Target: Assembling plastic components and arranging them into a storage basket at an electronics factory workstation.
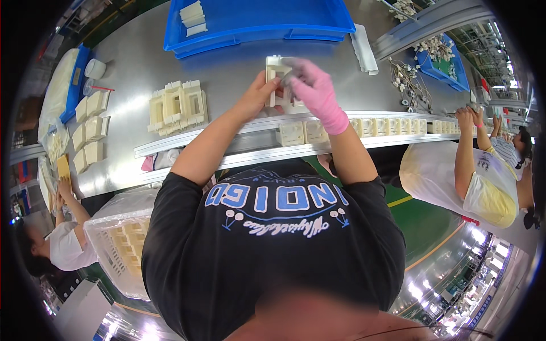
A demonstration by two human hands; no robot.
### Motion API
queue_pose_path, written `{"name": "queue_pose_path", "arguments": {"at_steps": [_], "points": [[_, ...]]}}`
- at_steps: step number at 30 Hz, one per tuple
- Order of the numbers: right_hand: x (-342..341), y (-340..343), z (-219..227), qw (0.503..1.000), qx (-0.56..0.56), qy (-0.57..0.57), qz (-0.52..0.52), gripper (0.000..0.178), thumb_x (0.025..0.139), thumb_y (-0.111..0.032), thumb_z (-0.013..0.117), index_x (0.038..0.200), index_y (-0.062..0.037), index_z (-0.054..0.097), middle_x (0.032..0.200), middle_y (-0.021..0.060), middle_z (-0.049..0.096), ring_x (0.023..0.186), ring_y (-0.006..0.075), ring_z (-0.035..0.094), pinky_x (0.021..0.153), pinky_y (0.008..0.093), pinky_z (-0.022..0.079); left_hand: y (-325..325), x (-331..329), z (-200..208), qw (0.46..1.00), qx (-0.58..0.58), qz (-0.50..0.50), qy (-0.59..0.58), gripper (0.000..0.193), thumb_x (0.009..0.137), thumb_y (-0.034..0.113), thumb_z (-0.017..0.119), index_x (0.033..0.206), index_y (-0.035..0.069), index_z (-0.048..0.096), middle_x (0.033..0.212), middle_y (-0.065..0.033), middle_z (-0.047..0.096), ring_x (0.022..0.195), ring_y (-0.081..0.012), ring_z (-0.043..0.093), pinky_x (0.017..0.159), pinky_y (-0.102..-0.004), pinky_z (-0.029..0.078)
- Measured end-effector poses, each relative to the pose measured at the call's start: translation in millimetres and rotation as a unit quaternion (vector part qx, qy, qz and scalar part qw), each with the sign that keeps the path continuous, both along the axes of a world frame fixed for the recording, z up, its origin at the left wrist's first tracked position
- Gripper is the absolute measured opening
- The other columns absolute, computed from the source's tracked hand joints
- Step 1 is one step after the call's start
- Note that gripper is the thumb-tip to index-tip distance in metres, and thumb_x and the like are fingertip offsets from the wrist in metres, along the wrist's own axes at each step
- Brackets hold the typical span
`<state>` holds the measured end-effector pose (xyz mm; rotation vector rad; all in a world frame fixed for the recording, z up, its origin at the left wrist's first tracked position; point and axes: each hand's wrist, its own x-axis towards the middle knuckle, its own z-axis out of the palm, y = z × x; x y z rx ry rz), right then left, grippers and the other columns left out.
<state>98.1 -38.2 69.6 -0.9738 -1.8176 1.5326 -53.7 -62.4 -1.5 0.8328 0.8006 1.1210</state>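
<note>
A cream plastic frame [271, 77] stands above the metal table beyond the rail, upright, with an opening in its middle. My bare left hand [257, 95] grips its left side, thumb and fingers closed on it. My right hand [318, 94] wears a pink glove with grey fingertips. Its bent fingers press together at the frame's upper right side, covering part of it; whatever is between them is hidden. Just below my hands, cream square housings [304, 132] line the rail channel and run off to the right.
Cream frames [177, 107] stand grouped at left, near stacked cream plates [91, 133]. A blue tray [259, 35] lies ahead. Wired parts [409, 85] lie at right by a blue bin [455, 77]. Co-workers [472, 170] sit on both sides; a crate [122, 244] stands at lower left.
</note>
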Motion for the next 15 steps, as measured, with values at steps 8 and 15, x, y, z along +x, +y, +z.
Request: {"name": "queue_pose_path", "arguments": {"at_steps": [8,15], "points": [[0,13,15,0.943,0.314,0.040,0.097,0.033,0.067,-0.014,0.057,0.099,-0.0043,0.056,0.101,0.0136,0.054,0.094,0.0227,0.052,0.080,0.0307,0.041,-4,-36,47,0.942,-0.085,-0.321,0.054,0.037,0.083,0.026,0.053,0.108,0.001,0.045,0.094,-0.0146,0.055,0.081,-0.0222,0.060,0.058,-0.0294,0.050],[-29,-29,12,0.920,0.180,-0.273,0.218,0.037,0.072,-0.033,0.055,0.091,-0.0019,0.056,0.084,0.0160,0.057,0.077,0.0246,0.057,0.071,0.0332,0.042,30,-134,-6,0.839,0.144,-0.114,0.512,0.041,0.075,0.025,0.061,0.109,0.006,0.048,0.108,-0.0092,0.053,0.101,-0.0216,0.050,0.083,-0.0307,0.041]]}}
